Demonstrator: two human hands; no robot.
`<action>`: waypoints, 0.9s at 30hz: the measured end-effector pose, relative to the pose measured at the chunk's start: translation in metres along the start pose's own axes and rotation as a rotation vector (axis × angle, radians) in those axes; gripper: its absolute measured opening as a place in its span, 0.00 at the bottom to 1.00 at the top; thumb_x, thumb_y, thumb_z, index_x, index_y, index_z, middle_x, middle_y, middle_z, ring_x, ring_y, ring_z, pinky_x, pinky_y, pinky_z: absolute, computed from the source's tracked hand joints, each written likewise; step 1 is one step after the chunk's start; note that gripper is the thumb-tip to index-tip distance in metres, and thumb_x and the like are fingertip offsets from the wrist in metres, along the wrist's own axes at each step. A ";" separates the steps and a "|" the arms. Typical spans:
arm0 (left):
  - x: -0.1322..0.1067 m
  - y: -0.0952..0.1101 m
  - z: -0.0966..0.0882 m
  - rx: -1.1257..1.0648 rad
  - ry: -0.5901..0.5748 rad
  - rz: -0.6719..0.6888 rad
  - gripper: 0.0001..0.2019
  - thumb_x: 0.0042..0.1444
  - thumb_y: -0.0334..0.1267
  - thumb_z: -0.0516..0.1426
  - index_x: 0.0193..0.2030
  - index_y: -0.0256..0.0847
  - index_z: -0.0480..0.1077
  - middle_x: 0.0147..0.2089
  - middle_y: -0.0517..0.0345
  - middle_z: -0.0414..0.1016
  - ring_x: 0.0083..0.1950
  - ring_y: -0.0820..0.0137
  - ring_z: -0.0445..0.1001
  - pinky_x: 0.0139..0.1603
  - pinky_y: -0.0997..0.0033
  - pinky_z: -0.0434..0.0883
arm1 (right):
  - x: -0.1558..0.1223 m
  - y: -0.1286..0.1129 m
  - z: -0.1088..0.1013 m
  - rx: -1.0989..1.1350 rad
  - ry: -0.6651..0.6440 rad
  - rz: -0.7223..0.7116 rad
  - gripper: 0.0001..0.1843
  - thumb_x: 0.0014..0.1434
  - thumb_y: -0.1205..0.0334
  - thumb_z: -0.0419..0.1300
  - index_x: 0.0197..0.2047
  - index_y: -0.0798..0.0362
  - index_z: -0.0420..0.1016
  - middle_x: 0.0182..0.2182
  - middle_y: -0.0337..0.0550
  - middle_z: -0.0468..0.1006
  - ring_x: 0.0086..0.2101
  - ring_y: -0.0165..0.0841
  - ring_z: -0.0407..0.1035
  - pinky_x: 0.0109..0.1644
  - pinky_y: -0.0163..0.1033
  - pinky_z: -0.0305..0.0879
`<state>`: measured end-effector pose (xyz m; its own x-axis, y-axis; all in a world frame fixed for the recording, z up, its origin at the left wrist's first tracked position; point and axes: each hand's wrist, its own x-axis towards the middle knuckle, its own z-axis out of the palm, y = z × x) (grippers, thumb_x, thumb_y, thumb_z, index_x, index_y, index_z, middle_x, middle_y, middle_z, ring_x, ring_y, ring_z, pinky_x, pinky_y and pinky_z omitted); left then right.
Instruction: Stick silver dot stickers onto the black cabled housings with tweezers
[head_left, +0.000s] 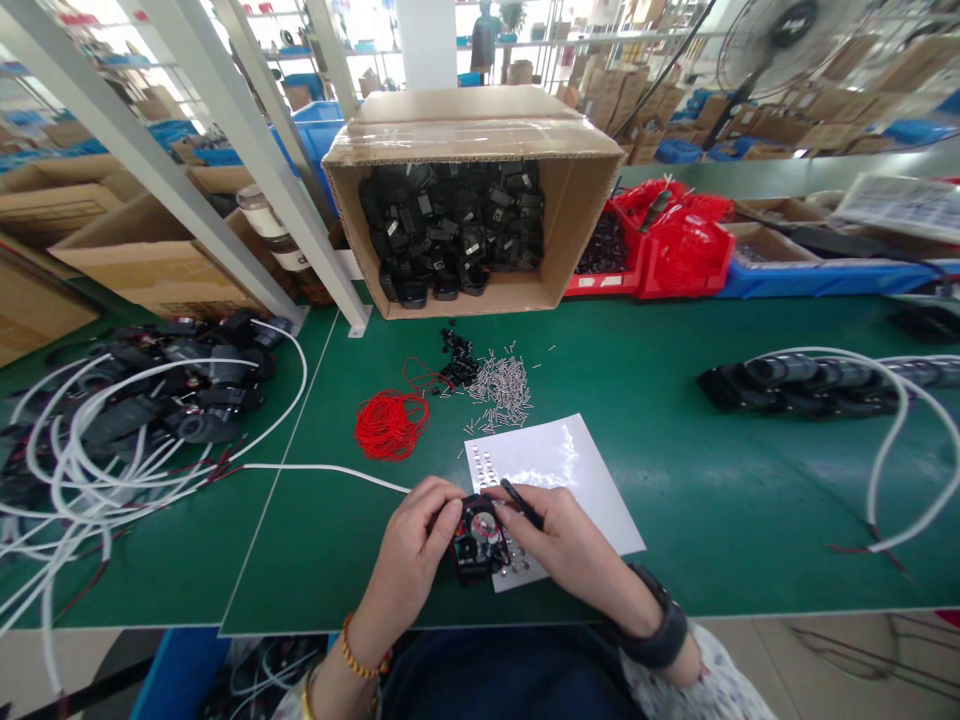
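Observation:
My left hand [414,545] grips a small black plastic unit [477,542] with a round metal part and red wire inside it, just above the near table edge. My right hand [568,545] touches the same unit from the right and pinches a thin black tool [520,502] over it. Both hands rest over a white sheet [570,470] that carries rows of small round metal pieces. Behind the sheet lie a pile of small silver pins [501,385], a heap of tiny black parts [459,362] and a coil of red wire [390,422].
An open cardboard box [585,190] on its side holds several black units at the back. Red bins [675,262] stand to its right. Finished units with white cables lie at the left [172,400] and at the right [795,385]. A slanted white frame leg [330,270] meets the green table.

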<state>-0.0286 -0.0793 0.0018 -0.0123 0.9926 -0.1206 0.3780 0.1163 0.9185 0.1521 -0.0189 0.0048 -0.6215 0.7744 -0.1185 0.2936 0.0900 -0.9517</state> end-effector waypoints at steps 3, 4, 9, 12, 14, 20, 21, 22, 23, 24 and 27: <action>0.000 0.000 0.000 0.002 -0.002 0.002 0.12 0.65 0.43 0.47 0.37 0.41 0.68 0.38 0.58 0.68 0.42 0.68 0.68 0.44 0.71 0.62 | 0.001 0.001 0.000 0.005 0.002 -0.005 0.11 0.62 0.65 0.53 0.43 0.50 0.77 0.28 0.37 0.76 0.36 0.35 0.71 0.39 0.36 0.66; 0.001 0.000 0.001 0.003 -0.002 0.002 0.12 0.65 0.43 0.47 0.37 0.41 0.68 0.38 0.58 0.68 0.42 0.68 0.68 0.44 0.71 0.62 | 0.001 0.001 0.000 0.007 0.007 -0.007 0.12 0.62 0.65 0.54 0.45 0.49 0.77 0.29 0.37 0.77 0.35 0.35 0.71 0.39 0.36 0.66; 0.003 -0.001 0.002 0.005 -0.002 0.003 0.12 0.64 0.43 0.48 0.37 0.42 0.69 0.38 0.58 0.68 0.42 0.68 0.68 0.44 0.71 0.62 | 0.002 0.000 0.000 0.006 0.022 0.000 0.14 0.61 0.69 0.55 0.47 0.49 0.76 0.31 0.36 0.78 0.34 0.34 0.71 0.37 0.35 0.65; 0.002 -0.001 0.001 0.003 -0.002 0.002 0.12 0.64 0.44 0.48 0.37 0.42 0.68 0.38 0.58 0.68 0.42 0.68 0.68 0.44 0.71 0.62 | 0.002 0.000 0.000 0.011 0.007 0.007 0.14 0.60 0.69 0.55 0.47 0.49 0.76 0.31 0.36 0.78 0.34 0.33 0.71 0.37 0.35 0.64; 0.001 0.000 0.001 0.005 0.000 0.001 0.12 0.64 0.43 0.48 0.37 0.41 0.68 0.38 0.58 0.68 0.42 0.67 0.68 0.44 0.70 0.62 | 0.003 0.001 -0.001 0.018 -0.001 0.013 0.14 0.61 0.68 0.55 0.47 0.49 0.76 0.32 0.37 0.79 0.34 0.33 0.71 0.37 0.35 0.64; 0.003 0.002 -0.001 0.014 -0.008 -0.006 0.13 0.64 0.44 0.47 0.36 0.41 0.68 0.38 0.56 0.68 0.42 0.66 0.68 0.44 0.69 0.63 | 0.004 0.000 -0.004 -0.005 -0.045 0.013 0.14 0.62 0.67 0.53 0.48 0.51 0.76 0.35 0.39 0.79 0.34 0.33 0.71 0.37 0.35 0.64; 0.003 0.003 -0.001 0.013 -0.009 -0.009 0.13 0.64 0.44 0.47 0.36 0.41 0.68 0.38 0.56 0.68 0.42 0.66 0.68 0.43 0.69 0.63 | 0.004 -0.001 -0.004 -0.007 -0.053 0.015 0.14 0.62 0.67 0.53 0.48 0.52 0.76 0.35 0.39 0.79 0.34 0.33 0.71 0.37 0.36 0.64; 0.003 0.003 -0.001 0.012 -0.008 -0.011 0.13 0.64 0.44 0.47 0.36 0.41 0.68 0.38 0.56 0.68 0.41 0.66 0.68 0.43 0.69 0.63 | 0.004 -0.001 -0.005 -0.007 -0.055 0.017 0.14 0.62 0.67 0.53 0.48 0.52 0.76 0.36 0.39 0.79 0.34 0.34 0.71 0.37 0.36 0.64; 0.003 0.003 -0.001 0.010 -0.008 -0.011 0.13 0.64 0.44 0.47 0.36 0.41 0.68 0.38 0.56 0.68 0.41 0.66 0.68 0.43 0.69 0.63 | 0.004 -0.002 -0.005 -0.006 -0.054 0.020 0.14 0.62 0.66 0.53 0.48 0.52 0.76 0.35 0.40 0.79 0.34 0.34 0.71 0.37 0.36 0.64; 0.003 0.002 -0.001 0.008 -0.007 -0.010 0.13 0.64 0.44 0.47 0.36 0.41 0.68 0.38 0.56 0.69 0.41 0.66 0.68 0.43 0.69 0.63 | 0.004 -0.002 -0.004 -0.003 -0.050 0.023 0.14 0.62 0.66 0.53 0.48 0.53 0.75 0.35 0.40 0.79 0.34 0.34 0.71 0.37 0.36 0.64; 0.001 0.002 -0.001 0.001 -0.004 -0.007 0.13 0.64 0.43 0.47 0.36 0.41 0.68 0.38 0.56 0.69 0.42 0.66 0.68 0.44 0.70 0.63 | 0.004 -0.003 -0.004 0.002 -0.047 0.030 0.13 0.62 0.66 0.53 0.47 0.53 0.76 0.34 0.40 0.79 0.33 0.34 0.71 0.37 0.35 0.65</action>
<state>-0.0288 -0.0781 0.0033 -0.0116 0.9916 -0.1289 0.3789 0.1237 0.9171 0.1511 -0.0135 0.0084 -0.6459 0.7464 -0.1601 0.3114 0.0662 -0.9480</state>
